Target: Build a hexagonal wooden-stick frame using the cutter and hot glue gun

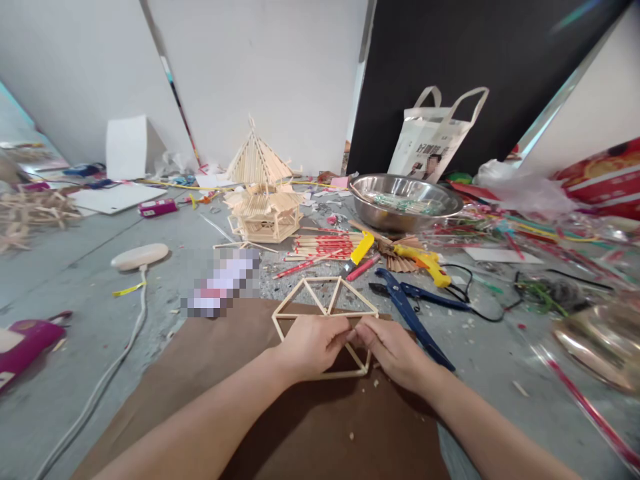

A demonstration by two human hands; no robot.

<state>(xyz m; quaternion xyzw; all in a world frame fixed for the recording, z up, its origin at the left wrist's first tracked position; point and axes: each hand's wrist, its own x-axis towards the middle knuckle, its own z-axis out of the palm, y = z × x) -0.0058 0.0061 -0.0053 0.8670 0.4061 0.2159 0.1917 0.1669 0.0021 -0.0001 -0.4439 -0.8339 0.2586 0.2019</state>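
A flat, many-sided frame of pale wooden sticks (306, 287), with spokes meeting near its middle, lies on a brown sheet (210, 380). My left hand (316, 343) is over its near left part, fingers curled and pinched. Close beside it, over the right part, my right hand (393, 347) is closed too, thumb and fingers pressed together. The fingertips of both hands almost meet above the frame; whatever is between them is hidden or too small to name. Blue-handled cutting pliers (417, 320) lie just right of my right hand.
Beyond the frame are a yellow utility knife (361, 248), red-marked sticks (325, 245), a yellow glue gun (425, 263) and a small stick pavilion (265, 213). A steel bowl (370, 212) stands behind. A white cable (134, 337) runs along the left; plastic scraps lie right.
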